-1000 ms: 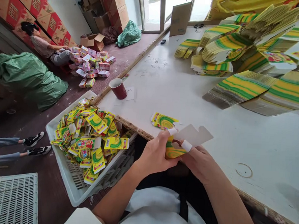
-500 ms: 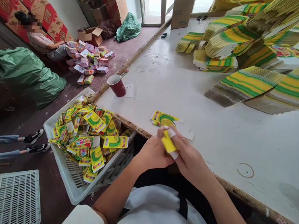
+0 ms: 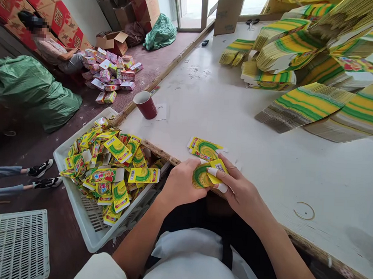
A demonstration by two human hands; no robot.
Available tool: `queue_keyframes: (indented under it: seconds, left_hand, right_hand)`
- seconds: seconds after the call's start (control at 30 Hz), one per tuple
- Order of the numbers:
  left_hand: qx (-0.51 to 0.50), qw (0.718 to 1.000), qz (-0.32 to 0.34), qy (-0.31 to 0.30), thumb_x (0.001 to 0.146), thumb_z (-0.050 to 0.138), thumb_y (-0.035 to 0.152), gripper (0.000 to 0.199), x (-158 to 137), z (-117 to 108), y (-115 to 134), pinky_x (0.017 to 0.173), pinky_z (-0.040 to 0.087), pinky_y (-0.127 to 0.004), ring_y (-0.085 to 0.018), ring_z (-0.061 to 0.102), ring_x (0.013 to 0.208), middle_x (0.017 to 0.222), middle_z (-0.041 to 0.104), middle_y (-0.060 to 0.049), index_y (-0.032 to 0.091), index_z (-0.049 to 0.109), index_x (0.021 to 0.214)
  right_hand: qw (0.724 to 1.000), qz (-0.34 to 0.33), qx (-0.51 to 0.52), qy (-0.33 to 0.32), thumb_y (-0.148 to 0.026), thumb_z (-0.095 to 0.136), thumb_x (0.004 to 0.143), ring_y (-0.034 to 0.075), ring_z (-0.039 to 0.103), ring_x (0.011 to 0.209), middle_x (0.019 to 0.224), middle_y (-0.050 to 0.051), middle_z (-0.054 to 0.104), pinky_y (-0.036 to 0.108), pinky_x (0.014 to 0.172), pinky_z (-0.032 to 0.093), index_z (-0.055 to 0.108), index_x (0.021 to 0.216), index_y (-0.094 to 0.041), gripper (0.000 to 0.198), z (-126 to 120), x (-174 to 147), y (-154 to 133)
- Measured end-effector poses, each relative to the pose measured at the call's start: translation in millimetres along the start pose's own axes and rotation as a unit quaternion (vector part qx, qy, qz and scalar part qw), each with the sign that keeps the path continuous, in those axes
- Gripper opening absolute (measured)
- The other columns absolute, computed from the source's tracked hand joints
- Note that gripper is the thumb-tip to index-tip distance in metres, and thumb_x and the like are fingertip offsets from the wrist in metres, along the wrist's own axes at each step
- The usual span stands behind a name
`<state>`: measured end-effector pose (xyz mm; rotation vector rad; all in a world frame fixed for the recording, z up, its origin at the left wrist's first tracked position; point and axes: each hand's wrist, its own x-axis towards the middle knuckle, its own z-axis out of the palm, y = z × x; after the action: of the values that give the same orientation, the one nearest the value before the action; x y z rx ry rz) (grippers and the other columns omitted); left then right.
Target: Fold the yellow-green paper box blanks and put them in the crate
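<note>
A small yellow and green carton (image 3: 202,175) is held between both hands at the table's front edge. My left hand (image 3: 184,183) is closed round its left side. With white-covered fingertips, my right hand (image 3: 236,184) grips the other end, near the printed barcode. Just beyond the hands, another yellow carton (image 3: 203,147) lies flat on the white table (image 3: 234,125). To my left stands a white plastic crate (image 3: 88,230) heaped with cartons of the same print.
A dark red mug (image 3: 146,105) stands near the table's left edge. Stacks of flat yellow-green card (image 3: 311,105) cover the far right. On the floor, a seated person (image 3: 57,51) is beside a pile of small boxes (image 3: 111,74); a green sack (image 3: 31,92) lies nearer.
The carton in my hands has turned, so its green patterned face and barcode now show. My left hand has shifted slightly left and my fingers have changed their hold.
</note>
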<state>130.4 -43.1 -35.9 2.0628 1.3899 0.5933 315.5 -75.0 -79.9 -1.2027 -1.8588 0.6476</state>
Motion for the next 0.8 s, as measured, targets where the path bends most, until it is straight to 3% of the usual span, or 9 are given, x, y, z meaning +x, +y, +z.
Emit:
queue_keyframes:
  seconds: [0.2,0.3,0.43,0.5,0.57,0.63,0.67,0.7,0.8]
  left_hand:
    - [-0.001,1.000,0.005,-0.020,0.061,0.077,0.026,0.044,0,-9,3,0.087,0.053,-0.036,-0.026,0.067,0.091,0.097,0.071,-0.006,0.019,0.062,0.102]
    - [0.001,1.000,-0.002,-0.015,0.063,0.076,0.028,0.045,-1,-9,5,0.088,0.053,-0.036,-0.026,0.067,0.091,0.098,0.071,-0.007,0.019,0.062,0.105]
    - [-0.039,0.999,-0.013,-0.013,0.063,0.076,0.027,0.050,-3,-9,2,0.084,0.053,-0.035,-0.024,0.067,0.090,0.099,0.071,-0.006,0.020,0.062,0.110]
    - [-0.154,0.987,-0.032,0.015,0.062,0.079,0.026,0.046,-2,-13,-7,0.077,0.054,-0.030,-0.021,0.067,0.084,0.094,0.071,-0.004,0.019,0.065,0.104]
    - [-0.312,0.938,-0.048,0.141,0.059,0.084,0.030,0.041,1,-25,-22,0.069,0.053,-0.024,-0.017,0.066,0.075,0.086,0.070,-0.002,0.019,0.065,0.094]
    - [-0.429,0.842,-0.043,0.324,0.061,0.083,0.045,0.041,5,-43,-40,0.068,0.053,-0.020,-0.013,0.066,0.075,0.086,0.069,0.001,0.022,0.062,0.089]
    - [-0.458,0.804,-0.037,0.378,0.068,0.074,0.057,0.043,7,-53,-48,0.075,0.054,-0.020,-0.013,0.067,0.084,0.092,0.069,0.000,0.024,0.061,0.092]
    - [-0.513,0.737,-0.039,0.438,0.073,0.066,0.064,0.046,8,-62,-55,0.081,0.054,-0.022,-0.015,0.067,0.092,0.096,0.068,-0.003,0.023,0.060,0.094]
    - [-0.651,0.587,-0.122,0.466,0.085,0.039,0.073,0.062,10,-74,-64,0.087,0.055,-0.027,-0.019,0.066,0.102,0.100,0.066,-0.012,0.016,0.059,0.097]
  right_hand:
    - [0.999,-0.016,0.005,-0.052,-0.018,0.048,0.094,0.027,0.059,0.122,0.143,0.010,0.052,0.038,0.090,0.056,0.068,0.103,-0.026,0.023,-17,4,0]
    - [0.997,0.034,0.055,-0.030,-0.023,0.058,0.088,0.029,0.061,0.118,0.139,0.011,0.054,0.039,0.087,0.057,0.063,0.103,-0.025,0.016,-13,7,-7]
    - [0.967,0.149,0.204,0.012,-0.033,0.067,0.082,0.025,0.066,0.106,0.136,0.011,0.055,0.039,0.083,0.059,0.046,0.123,-0.026,0.047,4,15,-17]
    - [0.959,0.161,0.235,0.009,-0.038,0.070,0.079,0.025,0.066,0.105,0.136,0.012,0.054,0.040,0.086,0.058,0.038,0.131,-0.026,0.062,9,21,-16]
    - [0.967,0.163,0.194,0.010,-0.038,0.069,0.078,0.026,0.065,0.106,0.130,0.012,0.059,0.044,0.089,0.056,0.040,0.131,-0.024,0.063,10,29,-7]
    - [0.981,0.175,0.078,0.029,-0.030,0.064,0.080,0.028,0.065,0.103,0.119,0.011,0.065,0.047,0.087,0.054,0.048,0.125,-0.023,0.048,10,36,5]
    - [0.983,0.181,0.005,0.037,-0.024,0.061,0.080,0.030,0.064,0.101,0.114,0.011,0.068,0.049,0.085,0.054,0.051,0.120,-0.021,0.041,10,39,12]
    - [0.980,0.183,-0.069,0.039,-0.018,0.059,0.079,0.031,0.064,0.099,0.109,0.012,0.069,0.049,0.083,0.053,0.054,0.117,-0.020,0.038,12,41,17]
    - [0.961,0.173,-0.217,0.016,-0.003,0.052,0.074,0.032,0.062,0.091,0.099,0.014,0.069,0.048,0.081,0.051,0.058,0.109,-0.016,0.038,21,47,28]
